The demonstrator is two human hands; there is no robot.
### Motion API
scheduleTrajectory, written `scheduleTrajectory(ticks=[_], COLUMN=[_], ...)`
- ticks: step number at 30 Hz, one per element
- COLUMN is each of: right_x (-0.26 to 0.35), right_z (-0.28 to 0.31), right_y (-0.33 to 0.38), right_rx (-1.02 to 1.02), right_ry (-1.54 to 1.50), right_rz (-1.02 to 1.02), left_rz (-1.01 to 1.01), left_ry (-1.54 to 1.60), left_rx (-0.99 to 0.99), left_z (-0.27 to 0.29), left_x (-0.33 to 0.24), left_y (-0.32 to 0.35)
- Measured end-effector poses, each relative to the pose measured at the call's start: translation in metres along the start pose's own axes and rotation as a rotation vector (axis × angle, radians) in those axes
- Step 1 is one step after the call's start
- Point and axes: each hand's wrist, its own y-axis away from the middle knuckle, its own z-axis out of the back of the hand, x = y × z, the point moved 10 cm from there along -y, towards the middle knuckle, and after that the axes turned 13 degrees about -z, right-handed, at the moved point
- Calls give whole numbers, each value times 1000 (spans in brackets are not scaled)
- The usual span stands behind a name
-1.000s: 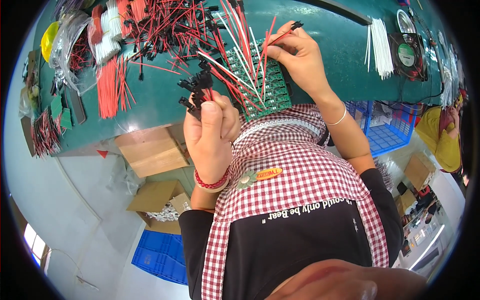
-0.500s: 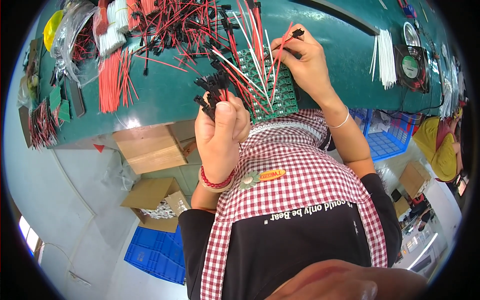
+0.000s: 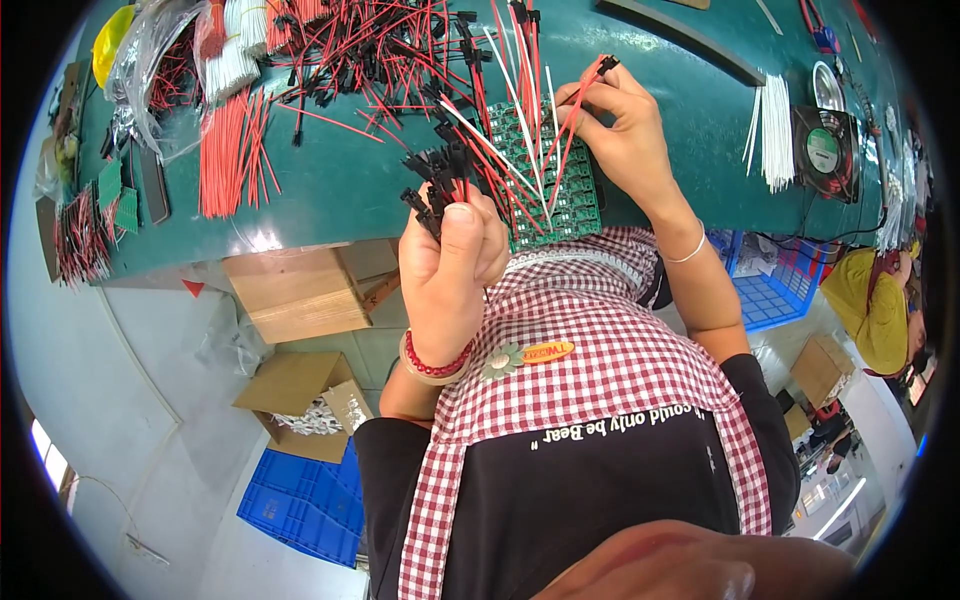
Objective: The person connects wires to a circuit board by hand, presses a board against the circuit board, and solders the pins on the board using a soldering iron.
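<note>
Green matting covers the bench (image 3: 340, 190) that fills the upper half of the frame, strewn with loose red wires and black plugs. At centre, the left hand (image 3: 450, 270) is clenched around a bundle of red leads tipped with black connectors (image 3: 435, 180), the plugs fanning up out of the fist. Just right of it lies a green circuit board panel (image 3: 555, 195) at the bench's near edge, with red and white wires already standing from it. Above the panel, the right hand (image 3: 620, 130) pinches a single red lead with a black connector (image 3: 590, 85) between thumb and fingers, its plug end lifted toward the upper centre. A stack of cut red wires (image 3: 225, 160) sits at upper left, white wires (image 3: 775, 130) and a small black fan (image 3: 822, 150) at upper right. To seat a lead well, it seems best to hold it close to the plug, line it squarely over its place on the panel, and keep the bundle clear of the wires already standing.
</note>
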Motion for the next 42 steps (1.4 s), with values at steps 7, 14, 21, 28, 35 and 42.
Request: scheduleTrajectory(ticks=[7,14,21,28,35,42], right_x=[8,18,16,23,27,30], right_z=[0,-3,-3,-8,-12,51], right_y=[2,6,7,11,12,38], right_rx=[-33,-61,-80,-95,-115,-225], right_ry=[48,147,151,271,344,0], right_rz=[15,130,128,184,220,-113], left_rz=[-3,0,16,32,174,208], left_ry=[8,3,-19,-26,-56,-38], left_rx=[0,7,-22,-9,56,73], left_z=[0,1,0,-2,-23,-27], left_x=[0,2,3,5,26,33], left_y=[0,-1,1,3,9,10])
